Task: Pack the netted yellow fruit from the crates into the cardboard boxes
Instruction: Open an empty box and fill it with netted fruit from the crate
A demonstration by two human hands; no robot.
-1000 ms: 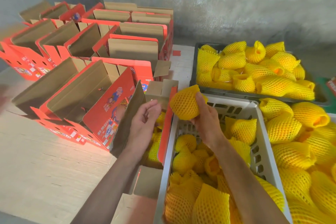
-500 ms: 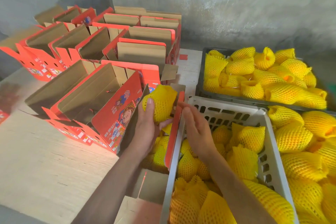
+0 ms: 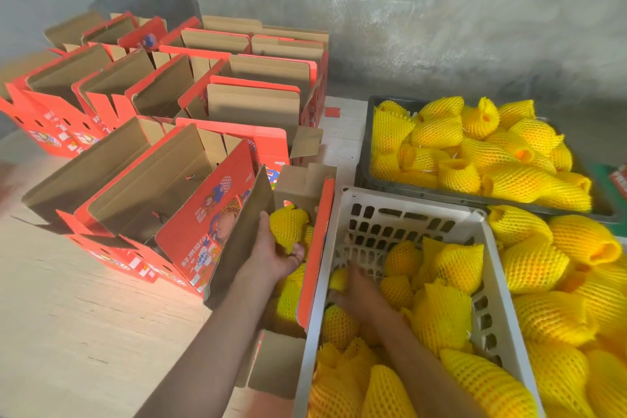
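My left hand (image 3: 273, 253) is down inside the nearest open red cardboard box (image 3: 317, 248), gripping a yellow netted fruit (image 3: 288, 226) that rests on other netted fruit in the box. My right hand (image 3: 356, 292) is low in the white slotted crate (image 3: 400, 210), fingers spread over netted fruit on the crate's left side; I cannot tell whether it holds one. The crate contains several more netted fruit (image 3: 454, 265).
A dark crate (image 3: 364, 159) full of netted fruit stands behind the white one. More netted fruit (image 3: 559, 282) is heaped at the right. Several open red cardboard boxes (image 3: 142, 187) stand in rows at left and back. A grey wall (image 3: 441, 10) is behind. Pale tabletop (image 3: 84, 332) at lower left.
The fruit passed from my right hand to my left, which lowered it into the nearest box. My right hand dropped back into the white crate.
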